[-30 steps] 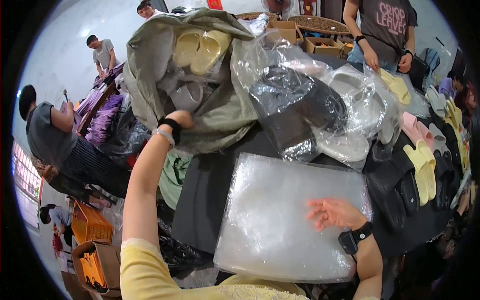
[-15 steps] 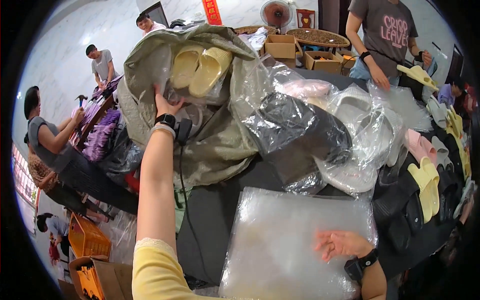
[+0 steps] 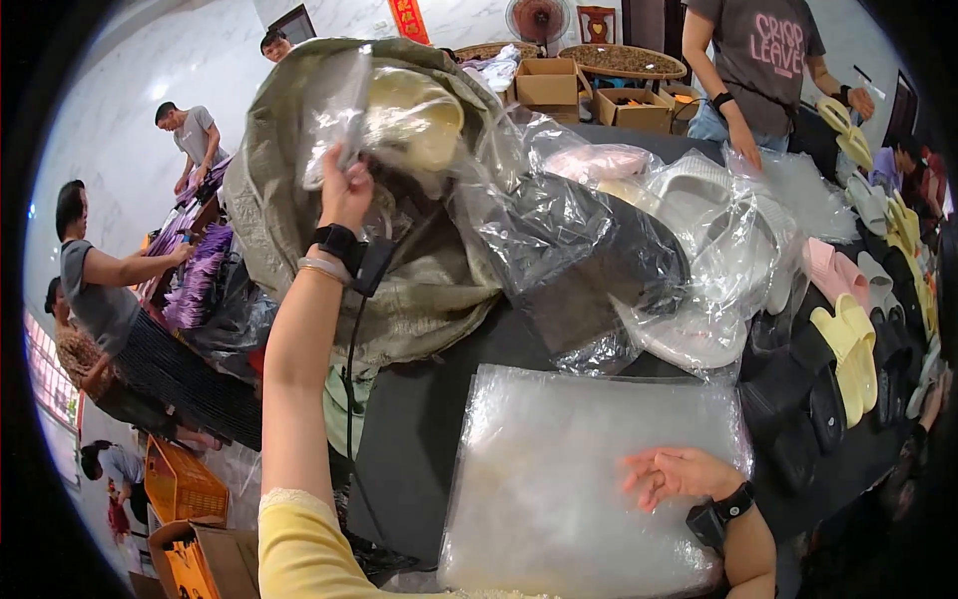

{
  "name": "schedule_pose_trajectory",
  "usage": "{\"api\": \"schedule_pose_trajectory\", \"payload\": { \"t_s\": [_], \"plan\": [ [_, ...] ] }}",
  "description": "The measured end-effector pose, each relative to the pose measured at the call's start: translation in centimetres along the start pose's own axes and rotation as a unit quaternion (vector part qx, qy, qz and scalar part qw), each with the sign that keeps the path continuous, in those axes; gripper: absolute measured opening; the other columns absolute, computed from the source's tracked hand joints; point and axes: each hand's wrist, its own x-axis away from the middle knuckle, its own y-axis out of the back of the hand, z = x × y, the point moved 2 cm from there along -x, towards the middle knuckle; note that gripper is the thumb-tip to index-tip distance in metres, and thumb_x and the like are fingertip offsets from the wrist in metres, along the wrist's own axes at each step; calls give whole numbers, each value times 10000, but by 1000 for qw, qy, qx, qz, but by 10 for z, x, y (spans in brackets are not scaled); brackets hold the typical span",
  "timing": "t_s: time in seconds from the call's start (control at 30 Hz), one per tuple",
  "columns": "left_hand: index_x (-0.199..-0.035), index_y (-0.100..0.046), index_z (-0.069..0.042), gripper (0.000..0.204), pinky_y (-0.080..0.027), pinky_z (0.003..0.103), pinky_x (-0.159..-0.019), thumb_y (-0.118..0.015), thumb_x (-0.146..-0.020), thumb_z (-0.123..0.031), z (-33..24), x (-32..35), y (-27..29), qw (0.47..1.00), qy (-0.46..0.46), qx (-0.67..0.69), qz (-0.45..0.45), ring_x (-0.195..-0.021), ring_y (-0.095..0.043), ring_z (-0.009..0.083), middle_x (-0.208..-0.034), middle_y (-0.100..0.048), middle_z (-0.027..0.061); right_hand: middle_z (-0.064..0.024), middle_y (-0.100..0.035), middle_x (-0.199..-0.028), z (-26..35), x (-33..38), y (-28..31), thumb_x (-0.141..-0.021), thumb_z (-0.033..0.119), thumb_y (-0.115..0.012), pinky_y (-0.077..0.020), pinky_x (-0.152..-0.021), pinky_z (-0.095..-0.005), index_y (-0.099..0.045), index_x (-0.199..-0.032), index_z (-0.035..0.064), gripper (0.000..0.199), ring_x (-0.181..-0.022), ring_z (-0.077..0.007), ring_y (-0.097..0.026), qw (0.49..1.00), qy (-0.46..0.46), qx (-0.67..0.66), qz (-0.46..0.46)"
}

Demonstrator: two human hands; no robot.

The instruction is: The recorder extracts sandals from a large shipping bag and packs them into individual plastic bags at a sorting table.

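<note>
My left hand (image 3: pixel 346 190) reaches into the mouth of a large olive woven sack (image 3: pixel 261 150) and is closed on a clear plastic bag (image 3: pixel 334 105) with something pale inside, too blurred to name. Right behind it, partly covered by shiny film, yellow slippers (image 3: pixel 431 125) lie in the sack. My right hand (image 3: pixel 684 473) is held over a stack of flat clear plastic bags (image 3: pixel 559 469) on the black tabletop. Its fingers are loosely bent and apart, a little blurred, with nothing in them.
Bagged black slippers (image 3: pixel 599 240) and bagged white slippers (image 3: pixel 733 250) lie beyond the stack. Loose yellow slippers (image 3: pixel 846 349) and others line the right side. A cable (image 3: pixel 351 399) hangs from my left wrist. A co-worker (image 3: pixel 758 60) stands across the table; others work at left.
My left hand, spread against the sack's inside before, has closed on a clear bag and lifted it slightly, covering part of the yellow slippers. My right hand has hardly moved.
</note>
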Motion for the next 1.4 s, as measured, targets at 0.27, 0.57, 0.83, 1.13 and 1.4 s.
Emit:
{"api": "schedule_pose_trajectory", "payload": {
  "t_s": [0.27, 0.57, 0.83, 1.13, 1.4],
  "plan": [
    [-958, -598, -127, 190, -260, 148, -395, -615, -853, -286, 92, 138, -138, 966, 96, -195, 141, -479, -344, 20, -842, -594, -24, -215, -514, -1202, -1, 3, -7, -984, 264, -346, -494, -833, -390, -317, -1355, -15, 466, -934, -250, -609, 999, 16, 30, -11],
    [-1031, -559, -40, 400, -435, 258, -454, -548, -849, -395, 231, 236, -165, 884, 211, -364, 204, -545, -606, 173, -783, -596, 83, -195, -517, -1179, -1, 2, -4, -977, 255, -375, -501, -846, -404, -339, -1323, -26, 447, -927, -246, -607, 997, 41, 61, -10],
    [-1137, -514, -12, 620, -474, 252, -739, -612, -805, -526, 204, 250, -193, 839, 202, -300, 407, -846, -556, 152, -970, -567, 95, -199, -521, -1177, -1, 5, -1, -974, 223, -379, -509, -842, -394, -336, -1326, -17, 428, -920, -222, -612, 996, 57, 73, -8],
    [-1297, -254, 31, 994, -346, 418, -954, -799, -586, -401, 87, 148, -39, 594, -272, -724, -221, -1147, -361, 337, -1229, -339, 244, -172, -533, -1157, -1, 2, -7, -980, 254, -371, -512, -826, -381, -338, -1325, -3, 432, -903, -215, -612, 995, 57, 76, -19],
    [-984, -561, 18, 463, -444, 355, -757, -715, -734, -340, 30, 29, 133, 809, -78, -553, -181, -871, -568, 257, -926, -585, 131, -123, -540, -1122, -4, -3, -9, -982, 285, -375, -517, -786, -312, -335, -1321, -4, 447, -903, -178, -590, 996, 45, 79, -9]
  ]
}}
